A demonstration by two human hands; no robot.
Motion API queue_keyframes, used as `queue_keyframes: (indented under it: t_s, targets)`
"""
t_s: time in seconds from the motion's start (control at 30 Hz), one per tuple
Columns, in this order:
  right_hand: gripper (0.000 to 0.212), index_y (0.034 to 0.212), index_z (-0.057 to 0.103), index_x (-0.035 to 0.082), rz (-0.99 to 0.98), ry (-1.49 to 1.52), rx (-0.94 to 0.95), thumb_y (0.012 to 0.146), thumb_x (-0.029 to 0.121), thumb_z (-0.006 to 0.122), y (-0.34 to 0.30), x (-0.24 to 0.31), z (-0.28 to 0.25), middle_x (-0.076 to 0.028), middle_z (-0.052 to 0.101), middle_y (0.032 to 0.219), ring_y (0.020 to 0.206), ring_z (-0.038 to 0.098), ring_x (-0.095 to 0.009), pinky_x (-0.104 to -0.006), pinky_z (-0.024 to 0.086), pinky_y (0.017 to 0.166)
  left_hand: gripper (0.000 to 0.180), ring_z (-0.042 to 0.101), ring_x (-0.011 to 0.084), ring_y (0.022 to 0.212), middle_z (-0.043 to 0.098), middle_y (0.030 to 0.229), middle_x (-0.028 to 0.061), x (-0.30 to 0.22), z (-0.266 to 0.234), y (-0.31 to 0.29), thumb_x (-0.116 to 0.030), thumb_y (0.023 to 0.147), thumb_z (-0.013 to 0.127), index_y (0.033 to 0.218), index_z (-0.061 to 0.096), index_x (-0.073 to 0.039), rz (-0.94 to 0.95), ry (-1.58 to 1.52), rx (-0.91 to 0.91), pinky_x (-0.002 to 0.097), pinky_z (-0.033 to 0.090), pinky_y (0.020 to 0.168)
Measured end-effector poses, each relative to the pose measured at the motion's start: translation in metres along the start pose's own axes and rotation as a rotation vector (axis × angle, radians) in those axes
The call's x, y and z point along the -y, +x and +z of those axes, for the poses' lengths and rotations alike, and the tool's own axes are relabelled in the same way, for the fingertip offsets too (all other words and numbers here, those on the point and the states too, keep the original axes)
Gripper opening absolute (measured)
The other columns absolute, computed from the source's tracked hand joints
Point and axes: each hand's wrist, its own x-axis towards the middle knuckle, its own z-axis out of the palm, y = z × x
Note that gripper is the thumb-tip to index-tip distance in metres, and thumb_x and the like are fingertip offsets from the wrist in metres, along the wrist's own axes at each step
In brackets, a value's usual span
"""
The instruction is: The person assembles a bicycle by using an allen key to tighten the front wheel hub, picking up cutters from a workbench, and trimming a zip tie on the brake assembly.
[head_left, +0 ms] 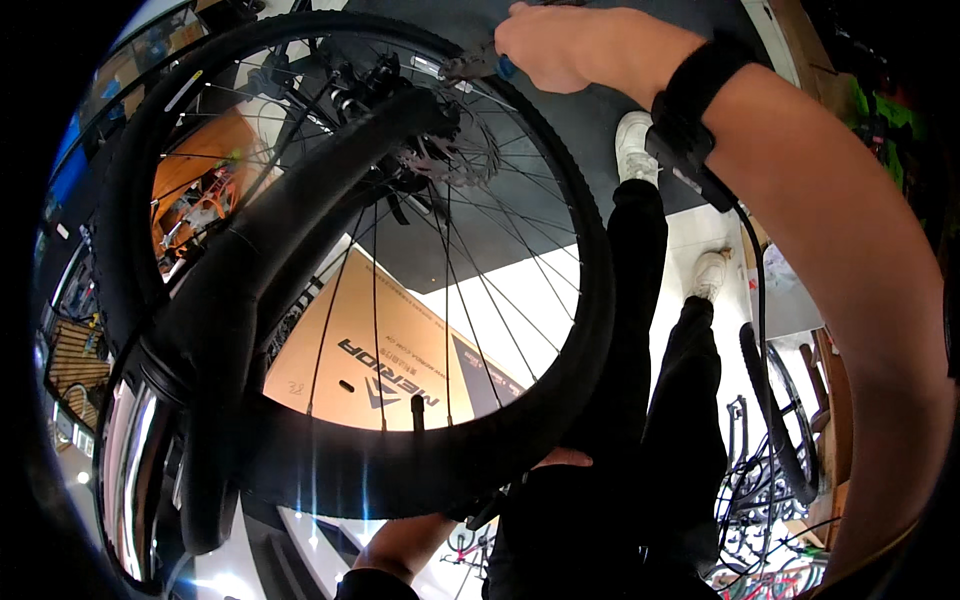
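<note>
A bicycle wheel with a black tyre [480, 462] and thin spokes fills the left and middle, held in a black suspension fork [300, 195] with a shiny chrome tube. At its hub sits a disc rotor [455, 150]. My right hand [548, 48] is closed at the wheel's far edge, around a small metal tool [470, 67] with a blue part, whose head lies against the rim; its exact kind is unclear. My left hand [564, 458] is at the tyre's near side, mostly hidden behind it; only a little of the fingers shows. A valve stem [418, 412] sticks up from the near rim.
A brown cardboard box [350, 340] lies beyond the spokes on the floor, beside a dark grey mat [590, 150]. My legs and white shoes [637, 150] are right of the wheel. More bicycle wheels [780, 420] stand at the right. A black cable [757, 260] hangs from my right wrist strap.
</note>
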Motion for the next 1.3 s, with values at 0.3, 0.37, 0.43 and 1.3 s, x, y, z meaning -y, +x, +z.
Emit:
queue_keyframes:
  t_s: [0.3,0.37,0.43,1.3]
  targets:
    - [0.011,0.082,0.074,0.004,-0.002,-0.176,0.024,0.073,0.002,0.069,0.016,0.009,-0.02,-0.014,0.071,0.086,0.083,0.069,-0.031,-0.0424,0.056,0.062,0.043,0.048,0.0201,0.069,0.048,0.074,0.0053,-0.008,-0.005,-0.013,-0.034,0.073,0.08,0.086,0.053,-0.003,0.055,-0.024,-0.081,0.0354,0.041,0.063]
    - [0.019,0.096,0.068,0.002,-0.07,-0.067,-0.1,0.084,0.009,0.055,-0.036,0.013,-0.065,-0.018,0.069,0.095,0.09,0.068,-0.033,-0.0429,0.052,0.079,0.042,0.048,0.0204,0.07,0.048,0.074,0.0057,-0.008,-0.001,-0.014,-0.033,0.074,0.079,0.087,0.053,-0.003,0.063,-0.032,-0.093,0.0357,0.041,0.063]
    - [0.025,0.105,0.065,0.002,-0.071,-0.006,-0.141,0.09,0.013,0.049,-0.05,0.007,-0.081,-0.019,0.069,0.1,0.093,0.067,-0.034,-0.0434,0.05,0.086,0.041,0.049,0.0207,0.07,0.048,0.075,0.0061,-0.009,-0.004,-0.015,-0.032,0.075,0.078,0.088,0.053,-0.003,0.071,-0.018,-0.094,0.0359,0.041,0.063]
    - [0.026,0.103,0.073,0.009,-0.002,-0.287,0.018,0.087,0.015,0.054,-0.026,0.003,-0.1,-0.012,0.07,0.107,0.101,0.067,-0.028,-0.0379,0.053,0.083,0.023,0.054,0.0251,0.077,0.052,0.083,0.0112,-0.036,0.013,-0.052,-0.015,0.087,0.064,0.1,0.051,0.0,0.24,0.17,-0.184,0.0394,0.044,0.069]
